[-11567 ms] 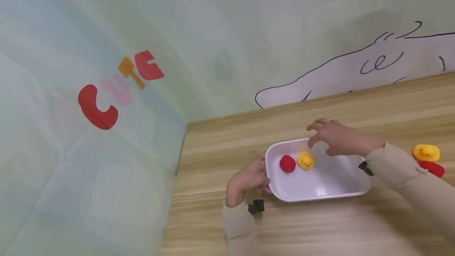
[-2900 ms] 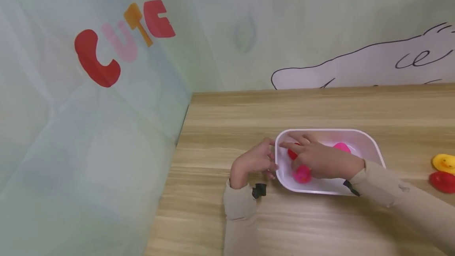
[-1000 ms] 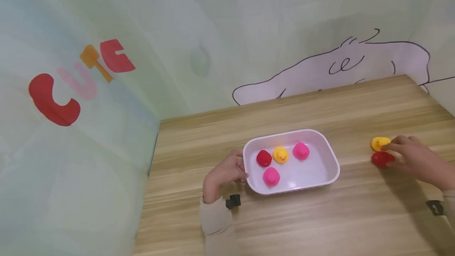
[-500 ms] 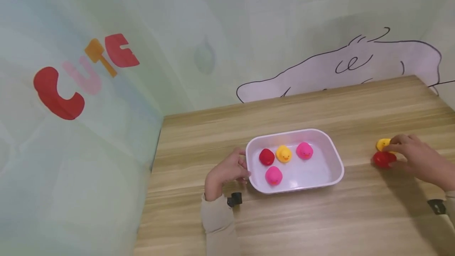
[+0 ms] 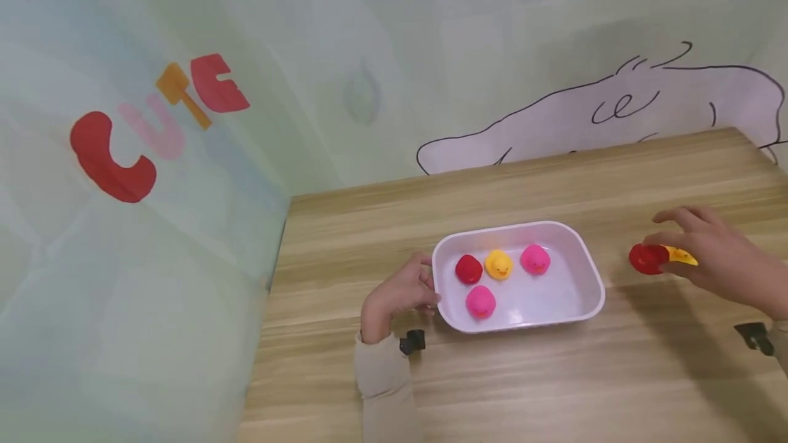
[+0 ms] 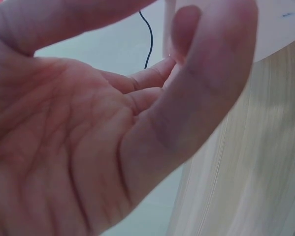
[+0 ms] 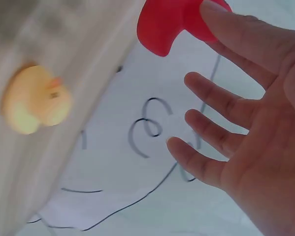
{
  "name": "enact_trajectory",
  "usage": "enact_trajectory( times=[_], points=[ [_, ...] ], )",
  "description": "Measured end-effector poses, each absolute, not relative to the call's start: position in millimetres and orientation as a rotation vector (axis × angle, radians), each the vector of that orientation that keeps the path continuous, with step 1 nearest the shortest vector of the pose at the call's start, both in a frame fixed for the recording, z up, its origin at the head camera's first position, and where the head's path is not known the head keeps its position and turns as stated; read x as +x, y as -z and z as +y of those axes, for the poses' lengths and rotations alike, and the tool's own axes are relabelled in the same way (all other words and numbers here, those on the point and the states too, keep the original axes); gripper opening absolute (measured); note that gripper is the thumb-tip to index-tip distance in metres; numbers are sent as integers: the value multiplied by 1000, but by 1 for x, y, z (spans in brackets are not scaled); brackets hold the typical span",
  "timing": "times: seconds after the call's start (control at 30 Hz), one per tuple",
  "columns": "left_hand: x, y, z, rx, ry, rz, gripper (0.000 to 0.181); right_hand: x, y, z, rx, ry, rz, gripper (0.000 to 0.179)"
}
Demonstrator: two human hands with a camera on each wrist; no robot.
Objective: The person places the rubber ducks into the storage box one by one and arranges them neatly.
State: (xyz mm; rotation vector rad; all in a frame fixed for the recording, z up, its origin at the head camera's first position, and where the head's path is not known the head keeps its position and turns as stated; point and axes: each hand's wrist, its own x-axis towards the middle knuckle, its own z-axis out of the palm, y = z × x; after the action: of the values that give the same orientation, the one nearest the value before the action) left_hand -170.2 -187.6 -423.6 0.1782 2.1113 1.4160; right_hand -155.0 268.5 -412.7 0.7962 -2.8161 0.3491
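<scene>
In the head view my right hand (image 5: 714,251) pinches a red rubber duck (image 5: 647,260) between thumb and index finger. The right wrist view shows this red duck (image 7: 159,29) up close, the other fingers of the right hand (image 7: 255,118) spread away from it. A yellow rubber duck (image 7: 36,101) sits on the table, partly hidden behind the right hand in the head view. My left hand (image 5: 403,292) holds the left end of a white tray (image 5: 542,323). Inside the tray are a red duck (image 5: 469,269), a yellow duck (image 5: 498,264) and two pink ducks, one at the back (image 5: 535,260), one in front (image 5: 481,302).
The wooden table (image 5: 523,388) runs back to a pale wall hanging with a line-drawn animal (image 5: 615,115). On the left, another hanging carries colourful letters (image 5: 117,163). Small black wrist cameras sit on both sleeves.
Two pink ducks have joined the tray since the oldest frame. In the last half second the right hand has lifted the red duck from beside the yellow one, towards the tray. Left hand stays at the tray.
</scene>
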Motion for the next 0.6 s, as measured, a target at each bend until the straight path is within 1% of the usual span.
enact_trajectory(
  times=[0.17, 0.47, 0.6],
  points=[
    [-171, 423, -186, 178, -1419, 2110, 62, -158, 398, 252, 845, -359, -2799, 48],
    [-172, 421, -186, 206, -1420, 2103, 63, -161, 389, 210, 1039, -405, -2729, 53],
    [-171, 422, -187, 208, -1424, 2101, 63, -163, 385, 186, 1074, -371, -2795, 52]
  ],
)
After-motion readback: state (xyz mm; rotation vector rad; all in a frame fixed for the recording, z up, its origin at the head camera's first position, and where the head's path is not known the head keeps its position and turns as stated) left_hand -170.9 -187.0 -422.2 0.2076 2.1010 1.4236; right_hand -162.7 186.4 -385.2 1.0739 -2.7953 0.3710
